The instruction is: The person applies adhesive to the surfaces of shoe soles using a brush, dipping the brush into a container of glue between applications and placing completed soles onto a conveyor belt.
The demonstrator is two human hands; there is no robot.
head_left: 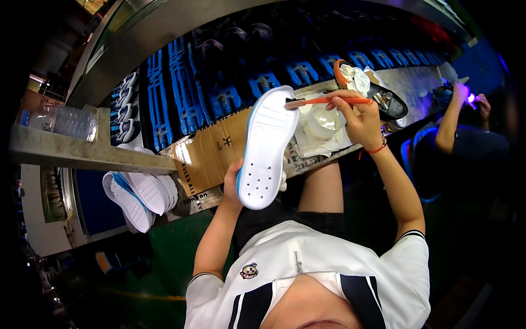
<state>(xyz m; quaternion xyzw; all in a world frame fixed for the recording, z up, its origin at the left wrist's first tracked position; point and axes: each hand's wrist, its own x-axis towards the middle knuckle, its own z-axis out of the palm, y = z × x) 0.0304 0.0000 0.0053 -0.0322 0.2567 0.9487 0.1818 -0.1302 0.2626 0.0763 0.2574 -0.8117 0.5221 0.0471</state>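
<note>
My left hand (232, 180) grips a white shoe sole (265, 148) with blue sidewalls from its left edge. The sole stands tilted up, its inner face with ridges and small round holes toward me. In my right hand (359, 122) is a brush (323, 101) with an orange-red handle. Its dark bristles touch the inner face near the sole's upper right edge. Just beyond the sole, a translucent bowl (324, 123) of pale contents rests on a white cloth (335, 146). Part of my left fingers is hidden behind the sole.
Flattened cardboard (211, 148) covers the bench front. More white soles (143, 194) are stacked at the left. Rows of blue-lit shoe parts (219, 98) lie behind. A black tray (388, 101) stands at the right. A co-worker's arm (450, 120) shows at far right.
</note>
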